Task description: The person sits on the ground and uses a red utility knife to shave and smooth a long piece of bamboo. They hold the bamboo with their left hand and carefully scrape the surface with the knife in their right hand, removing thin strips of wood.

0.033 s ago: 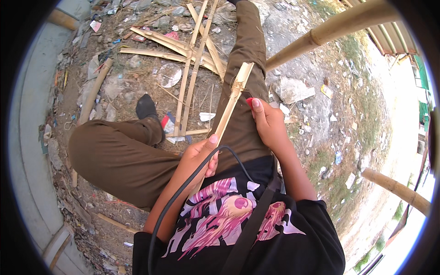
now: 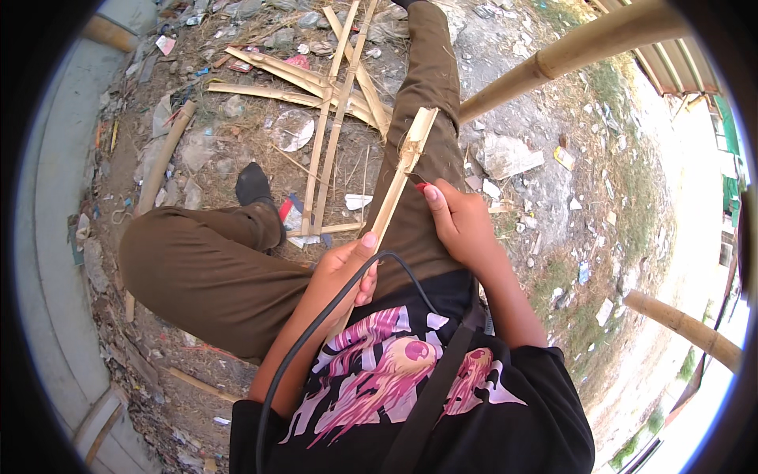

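The left hand point(image 2: 345, 272) pinches the strip point(image 2: 393, 194) between thumb and fingers; it runs beyond them over the leg point(image 2: 422, 237). The right hand point(image 2: 462, 220) clasps the red knife point(image 2: 418, 183), blade just past its thumb, near the strip's frayed part. Skidding off loose fibres, it could nick the leg.
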